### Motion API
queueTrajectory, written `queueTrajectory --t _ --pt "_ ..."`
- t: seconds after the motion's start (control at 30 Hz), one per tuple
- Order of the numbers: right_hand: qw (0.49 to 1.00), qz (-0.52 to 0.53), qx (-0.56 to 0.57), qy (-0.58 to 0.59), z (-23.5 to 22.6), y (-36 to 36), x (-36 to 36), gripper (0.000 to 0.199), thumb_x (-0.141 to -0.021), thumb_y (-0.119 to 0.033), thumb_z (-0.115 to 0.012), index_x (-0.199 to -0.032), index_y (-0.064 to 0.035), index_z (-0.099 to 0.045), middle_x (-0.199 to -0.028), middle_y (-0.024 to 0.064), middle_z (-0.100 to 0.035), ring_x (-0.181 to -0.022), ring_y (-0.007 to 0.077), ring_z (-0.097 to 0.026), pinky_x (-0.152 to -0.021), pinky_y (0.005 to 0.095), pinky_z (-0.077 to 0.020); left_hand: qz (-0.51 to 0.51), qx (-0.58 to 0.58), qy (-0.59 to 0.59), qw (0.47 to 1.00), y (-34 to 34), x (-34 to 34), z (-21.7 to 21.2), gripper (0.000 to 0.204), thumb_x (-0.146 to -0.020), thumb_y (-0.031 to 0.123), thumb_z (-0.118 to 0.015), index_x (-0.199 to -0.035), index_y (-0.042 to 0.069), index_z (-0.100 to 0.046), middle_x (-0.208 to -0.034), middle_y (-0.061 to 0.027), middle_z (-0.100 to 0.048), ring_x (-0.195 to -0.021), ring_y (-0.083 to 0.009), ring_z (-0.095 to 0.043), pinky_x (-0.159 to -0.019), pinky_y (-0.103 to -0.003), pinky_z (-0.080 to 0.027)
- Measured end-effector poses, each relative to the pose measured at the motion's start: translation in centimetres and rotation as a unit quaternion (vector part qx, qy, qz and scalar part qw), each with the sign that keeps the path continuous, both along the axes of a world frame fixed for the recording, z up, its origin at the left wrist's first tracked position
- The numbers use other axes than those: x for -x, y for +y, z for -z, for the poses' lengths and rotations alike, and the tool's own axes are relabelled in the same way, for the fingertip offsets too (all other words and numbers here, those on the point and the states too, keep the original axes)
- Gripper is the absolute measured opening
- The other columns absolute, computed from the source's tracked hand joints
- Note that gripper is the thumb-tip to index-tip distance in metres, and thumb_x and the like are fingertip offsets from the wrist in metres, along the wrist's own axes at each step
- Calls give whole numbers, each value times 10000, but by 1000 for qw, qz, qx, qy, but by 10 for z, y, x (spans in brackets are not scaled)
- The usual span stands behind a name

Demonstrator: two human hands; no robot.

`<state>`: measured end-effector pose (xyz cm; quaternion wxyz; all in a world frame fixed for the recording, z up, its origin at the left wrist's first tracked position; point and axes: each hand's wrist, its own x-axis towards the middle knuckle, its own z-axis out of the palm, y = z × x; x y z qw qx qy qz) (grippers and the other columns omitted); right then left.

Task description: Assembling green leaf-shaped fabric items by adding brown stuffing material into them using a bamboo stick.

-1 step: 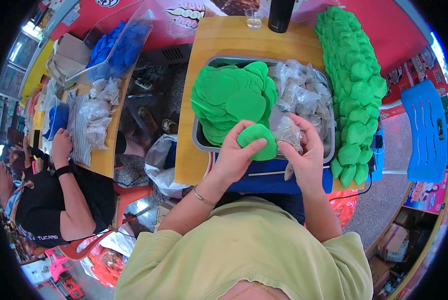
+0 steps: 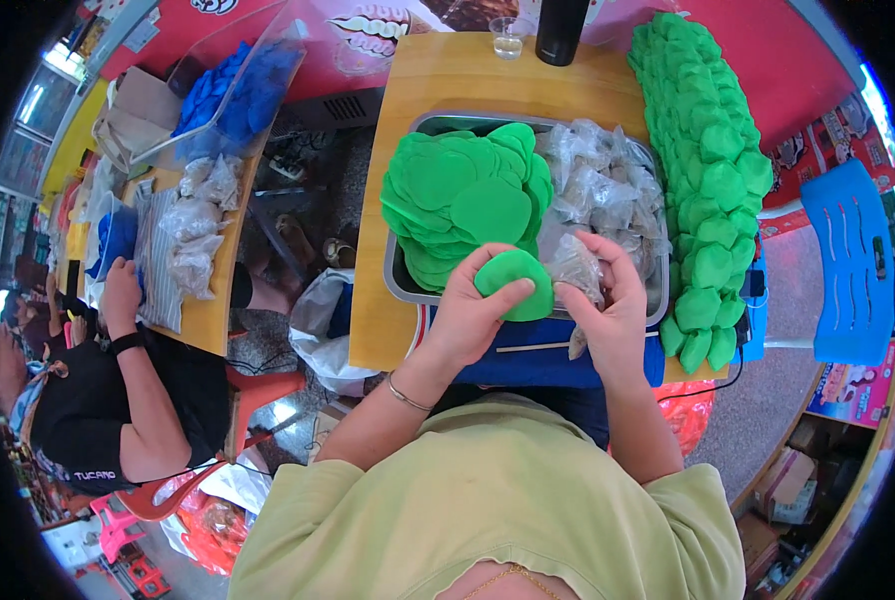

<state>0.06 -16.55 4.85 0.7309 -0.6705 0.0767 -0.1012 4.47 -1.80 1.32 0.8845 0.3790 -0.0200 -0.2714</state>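
Between the thumb and fingers of my left hand (image 2: 473,310) is a thin round green disc (image 2: 520,275), its flat face turned up. My right hand (image 2: 618,310) pinches a small clear plastic bag (image 2: 578,265) with greyish-brown stuff inside, close beside the disc. Both hands hover over the near edge of a metal tray (image 2: 400,278). A heap of similar green discs (image 2: 483,205) fills the tray's left side, and several filled clear bags (image 2: 608,180) lie in its right side.
Rows of puffy green pieces (image 2: 713,180) line the table's right edge. A black bottle (image 2: 560,32) and a clear cup (image 2: 508,42) stand at the back. Below the tray, a thin stick (image 2: 538,347) rests on blue cloth (image 2: 558,365). A co-worker (image 2: 133,400) sits at the left table.
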Motion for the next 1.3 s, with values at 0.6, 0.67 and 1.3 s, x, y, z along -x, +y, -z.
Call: queueTrajectory --t 0.6,0.67,1.3 --pt "996 0 88 -22 7 -1 6 382 -753 38 -624 -1095 -18 -463 -937 65 -591 -850 106 -564 -754 230 -447 -6 -35 -34 999 -7 2 7 116 -804 34 -646 -919 16 -642 -867 -9 -629 -781 -67 -564 -701 -218 -460" --pt "993 -15 116 -5 11 -6 8 333 -746 34 -630 -1046 -18 -495 -919 67 -594 -836 115 -570 -739 234 -449 -4 -35 -28 999 -7 3 6 116 -808 35 -643 -922 14 -642 -868 -13 -629 -780 -67 -564 -699 -219 -459" --pt "942 72 292 -146 9 -5 3 180 -681 29 -674 -835 -38 -611 -837 84 -548 -718 183 -566 -652 271 -463 -23 -13 46 999 -13 9 -4 117 -818 57 -640 -931 27 -635 -882 -30 -639 -799 -92 -593 -703 -248 -494"
